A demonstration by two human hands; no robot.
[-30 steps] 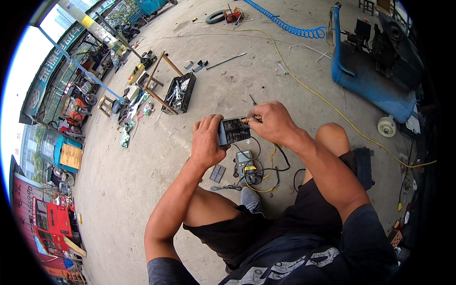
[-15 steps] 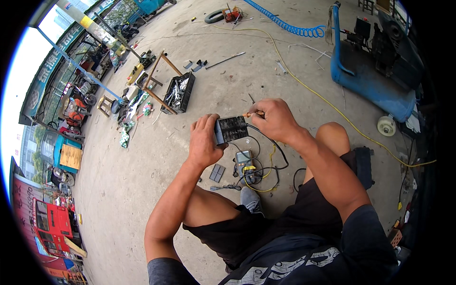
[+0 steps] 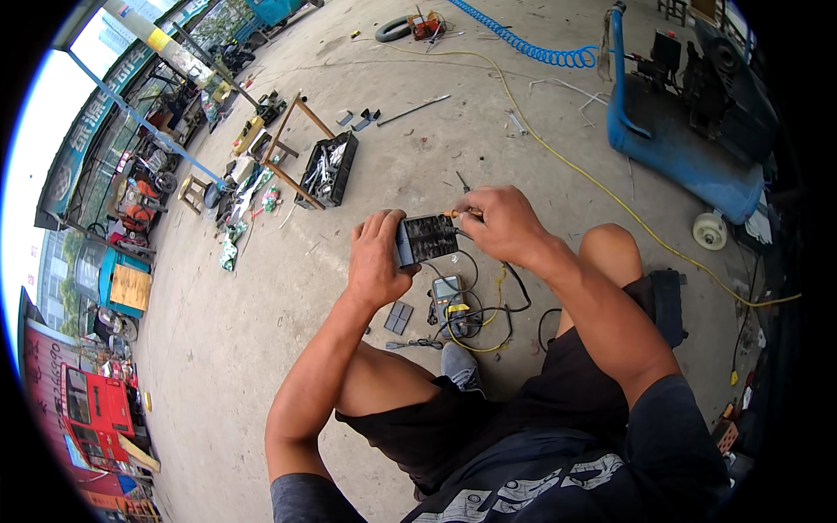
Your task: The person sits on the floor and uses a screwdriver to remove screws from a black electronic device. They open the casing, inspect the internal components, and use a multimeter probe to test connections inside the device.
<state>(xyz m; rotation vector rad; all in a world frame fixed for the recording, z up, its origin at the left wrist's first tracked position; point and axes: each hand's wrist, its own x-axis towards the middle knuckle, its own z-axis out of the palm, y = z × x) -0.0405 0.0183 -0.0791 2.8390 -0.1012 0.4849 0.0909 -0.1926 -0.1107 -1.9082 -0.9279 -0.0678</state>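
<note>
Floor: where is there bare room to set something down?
Widest bare patch: floor between the red vehicle and the left forearm. A smaller one, lightly littered, lies between the crate and yellow hose. Crowded: around the meter, where cables loop, and left of the crate.

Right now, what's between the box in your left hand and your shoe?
In the head view, a meter shows between the box in the left hand and the shoe, lying on the floor with wires tangled beside it.

Mottled black-and-grey box point(image 3: 427, 239), orange handle point(image 3: 450, 213) — blue tank point(image 3: 684, 179), blue coiled hose point(image 3: 560, 59), red cab point(image 3: 106, 405)
</note>
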